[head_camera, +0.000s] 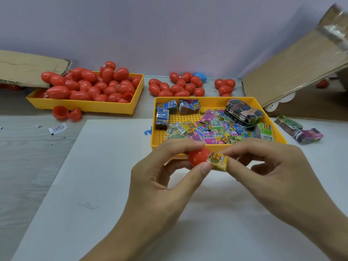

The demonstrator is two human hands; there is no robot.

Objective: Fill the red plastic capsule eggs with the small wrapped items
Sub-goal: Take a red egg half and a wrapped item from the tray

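Egg half (198, 157), red plastic, sits pinched between the thumb and fingers of the left hand (160, 178), held above a white sheet (94, 185) on the bench (28, 147). The right hand (271, 172) pinches a small wrapped item (219, 161), yellow and printed, with its end touching the egg's open mouth.

Just behind the hands, a yellow tray (244, 100) holds loose wrapped items (207, 130) and several banded bundles. Farther left, a second yellow tray (84, 107) is heaped with closed red eggs (90, 85). Two open halves (66, 113) lie in front of it. More red eggs (177, 85) and one blue egg (201, 77) rest along the back wall. Cardboard (293, 72) leans at the right.

By the look of it, the shell is light, stiff and smooth, so likely to slip; gripping round its rounded outside seems safest. The wrapped item looks soft and crinkly, best pinched at its far end and pushed in.
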